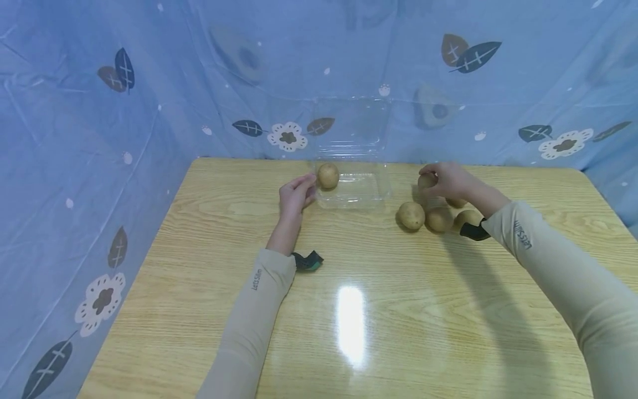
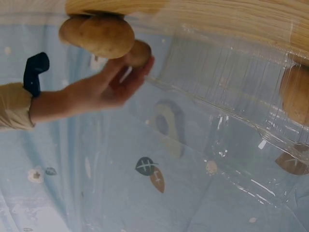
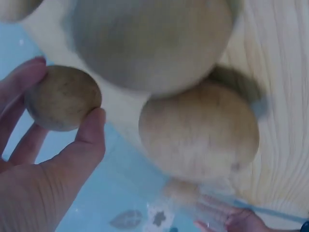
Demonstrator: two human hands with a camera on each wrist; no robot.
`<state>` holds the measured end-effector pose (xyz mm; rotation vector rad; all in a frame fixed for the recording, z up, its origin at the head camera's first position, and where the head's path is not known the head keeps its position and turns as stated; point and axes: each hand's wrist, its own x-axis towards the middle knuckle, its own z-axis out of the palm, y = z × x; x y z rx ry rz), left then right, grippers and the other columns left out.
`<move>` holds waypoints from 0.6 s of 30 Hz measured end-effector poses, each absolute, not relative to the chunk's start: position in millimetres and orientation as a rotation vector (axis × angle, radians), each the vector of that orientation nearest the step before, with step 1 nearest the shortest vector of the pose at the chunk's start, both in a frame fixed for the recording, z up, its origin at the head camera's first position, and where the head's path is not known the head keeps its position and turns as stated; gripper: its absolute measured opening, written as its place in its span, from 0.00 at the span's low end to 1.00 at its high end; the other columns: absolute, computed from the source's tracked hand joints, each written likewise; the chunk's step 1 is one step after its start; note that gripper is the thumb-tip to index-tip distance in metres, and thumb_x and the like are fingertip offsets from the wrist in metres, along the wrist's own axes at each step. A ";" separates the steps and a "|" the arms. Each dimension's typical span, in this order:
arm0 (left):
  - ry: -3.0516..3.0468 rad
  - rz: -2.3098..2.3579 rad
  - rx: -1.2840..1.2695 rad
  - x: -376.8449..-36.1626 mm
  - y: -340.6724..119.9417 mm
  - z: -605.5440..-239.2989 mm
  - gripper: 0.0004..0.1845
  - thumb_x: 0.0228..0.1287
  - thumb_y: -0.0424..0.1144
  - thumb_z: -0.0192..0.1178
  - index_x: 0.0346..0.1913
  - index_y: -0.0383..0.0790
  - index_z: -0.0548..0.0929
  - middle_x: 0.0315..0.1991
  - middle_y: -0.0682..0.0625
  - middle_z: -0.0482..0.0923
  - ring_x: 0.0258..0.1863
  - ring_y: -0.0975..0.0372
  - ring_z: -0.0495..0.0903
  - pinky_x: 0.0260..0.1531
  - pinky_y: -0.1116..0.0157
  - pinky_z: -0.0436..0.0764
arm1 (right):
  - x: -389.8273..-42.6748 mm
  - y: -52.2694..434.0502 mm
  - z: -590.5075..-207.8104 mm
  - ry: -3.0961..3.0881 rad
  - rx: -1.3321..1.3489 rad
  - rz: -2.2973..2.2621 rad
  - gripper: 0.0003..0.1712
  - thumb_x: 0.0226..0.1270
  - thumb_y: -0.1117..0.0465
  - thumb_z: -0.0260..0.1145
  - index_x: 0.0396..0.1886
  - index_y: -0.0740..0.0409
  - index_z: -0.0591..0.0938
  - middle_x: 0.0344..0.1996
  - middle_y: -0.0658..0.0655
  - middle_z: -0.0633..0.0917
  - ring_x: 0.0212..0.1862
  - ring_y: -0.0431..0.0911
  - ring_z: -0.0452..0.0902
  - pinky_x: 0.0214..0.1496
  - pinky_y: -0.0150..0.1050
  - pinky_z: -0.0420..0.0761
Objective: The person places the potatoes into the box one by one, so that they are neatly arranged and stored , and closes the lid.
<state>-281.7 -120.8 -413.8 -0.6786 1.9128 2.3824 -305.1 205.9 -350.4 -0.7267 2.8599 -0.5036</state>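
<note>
Head view: wooden table (image 1: 349,310) fills the lower frame, blue leaf-and-flower sheet (image 1: 99,111) hung behind and at the left. Clear plastic container (image 1: 355,188) sits at upper centre of the table, its lid standing open against the sheet. One potato in the container (image 1: 328,175) lies at its left end. Left hand (image 1: 296,195) rests at the container's left edge, just beside that potato, fingers fairly straight and reaching toward the rim; it has hold of nothing that can be seen, though contact with the plastic cannot be confirmed. Right hand (image 1: 445,180) is right of the container, fingers and thumb curled round a small held potato (image 1: 426,181); the right wrist view confirms thumb and fingertips pinching it from both sides (image 3: 63,98). Loose potatoes on the table just below and beside that hand: large potato (image 1: 411,215), middle potato (image 1: 439,219), and another one (image 1: 467,218) partly hidden by the wrist.
</note>
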 end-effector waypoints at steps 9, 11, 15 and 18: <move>1.873 2.406 -0.684 -282.6 -121.1 -413.3 0.12 0.54 0.41 0.65 0.42 0.42 0.83 0.42 0.49 0.81 0.42 0.62 0.81 0.34 0.73 0.82 | -303.6 173.6 -332.6 2.990 -0.811 -0.702 0.30 0.50 0.61 0.70 0.54 0.67 0.74 0.44 0.67 0.80 0.40 0.54 0.77 0.36 0.43 0.79; 1.868 2.411 -0.683 -282.9 -121.0 -413.1 0.12 0.55 0.40 0.65 0.42 0.42 0.83 0.42 0.49 0.81 0.43 0.61 0.81 0.33 0.73 0.82 | -302.4 165.5 -330.1 2.995 -0.811 -0.696 0.31 0.50 0.59 0.70 0.55 0.65 0.74 0.44 0.65 0.81 0.39 0.53 0.78 0.35 0.42 0.80; 1.872 2.410 -0.681 -283.5 -120.8 -413.8 0.11 0.55 0.40 0.65 0.41 0.41 0.83 0.42 0.49 0.81 0.43 0.61 0.81 0.32 0.73 0.82 | -302.3 151.4 -328.7 2.961 -0.834 -0.706 0.31 0.51 0.60 0.70 0.56 0.64 0.74 0.45 0.64 0.80 0.41 0.52 0.78 0.37 0.41 0.83; 1.881 2.410 -0.682 -284.4 -120.8 -414.7 0.12 0.55 0.40 0.65 0.41 0.41 0.84 0.41 0.49 0.82 0.42 0.61 0.81 0.30 0.74 0.82 | -303.8 141.4 -331.1 2.943 -0.846 -0.720 0.31 0.50 0.60 0.70 0.55 0.64 0.74 0.46 0.64 0.80 0.42 0.52 0.76 0.38 0.42 0.83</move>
